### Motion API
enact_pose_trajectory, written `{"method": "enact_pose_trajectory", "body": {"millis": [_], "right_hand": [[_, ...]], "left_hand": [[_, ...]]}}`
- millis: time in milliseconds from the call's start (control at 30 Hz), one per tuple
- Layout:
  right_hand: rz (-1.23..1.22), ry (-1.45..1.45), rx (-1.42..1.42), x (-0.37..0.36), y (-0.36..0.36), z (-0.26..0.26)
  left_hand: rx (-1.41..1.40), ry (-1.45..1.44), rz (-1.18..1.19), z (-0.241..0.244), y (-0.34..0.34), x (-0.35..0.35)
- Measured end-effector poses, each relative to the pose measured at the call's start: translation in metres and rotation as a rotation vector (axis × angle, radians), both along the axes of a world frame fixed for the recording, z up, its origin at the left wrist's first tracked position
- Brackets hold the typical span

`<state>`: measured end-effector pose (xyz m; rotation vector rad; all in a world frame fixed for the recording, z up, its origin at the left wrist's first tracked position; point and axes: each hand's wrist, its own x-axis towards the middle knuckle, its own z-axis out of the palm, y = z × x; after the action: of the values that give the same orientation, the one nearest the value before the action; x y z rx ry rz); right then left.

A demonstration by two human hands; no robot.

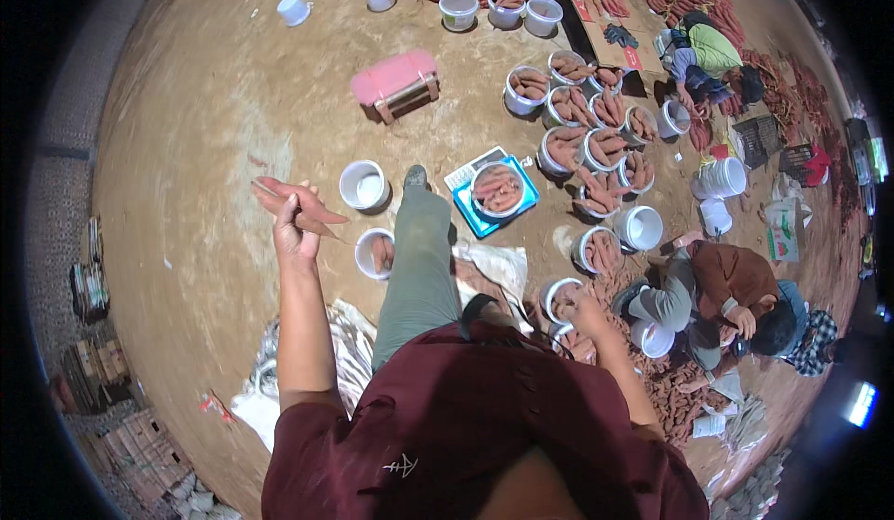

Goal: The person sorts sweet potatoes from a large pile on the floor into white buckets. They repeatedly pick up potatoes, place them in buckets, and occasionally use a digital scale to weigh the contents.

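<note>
My left hand is raised over the floor on the left, gripping sweet potatoes, at least two, with tapered ends. Just right of it stand a nearly bare white bucket and another bucket with a few sweet potatoes inside. On the other side of my body, my right hand is at the rim of a white bucket of sweet potatoes. Its fingers are too blurred to show whether they hold one. Ahead, a blue scale carries a bucket of sweet potatoes.
Filled buckets cluster ahead right. A person in a brown top sits by loose sweet potatoes; another in a green vest bends farther off. A pink-padded stool stands ahead. White sacks lie near my left side.
</note>
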<state>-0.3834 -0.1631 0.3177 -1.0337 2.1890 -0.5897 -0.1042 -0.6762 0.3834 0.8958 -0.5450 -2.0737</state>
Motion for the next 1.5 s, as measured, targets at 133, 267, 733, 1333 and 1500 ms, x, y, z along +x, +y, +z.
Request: {"method": "enact_pose_trajectory", "body": {"millis": [133, 267, 733, 1333, 1500], "right_hand": [[-0.092, -0.218, 0.116, -0.034, -0.122, 0.009], [-0.161, 0.024, -0.043, -0.079, -0.250, -0.034], [-0.153, 0.203, -0.464, -0.216, -0.635, 0.108], [-0.635, -0.338, -0.378, -0.543, -0.686, 0.047], [-0.927, -0.839, -0.564, -0.634, -0.683, 0.074]], "left_hand": [[0.048, 0.088, -0.186, -0.036, -0.109, -0.085], [-0.003, 0.049, -0.269, -0.058, -0.204, -0.200], [0.353, 0.493, -0.687, 0.007, -0.299, -0.445], [0.295, 0.154, -0.749, -0.029, -0.325, -0.804], [0.351, 0.195, -0.783, 0.016, -0.327, -0.919]]}}
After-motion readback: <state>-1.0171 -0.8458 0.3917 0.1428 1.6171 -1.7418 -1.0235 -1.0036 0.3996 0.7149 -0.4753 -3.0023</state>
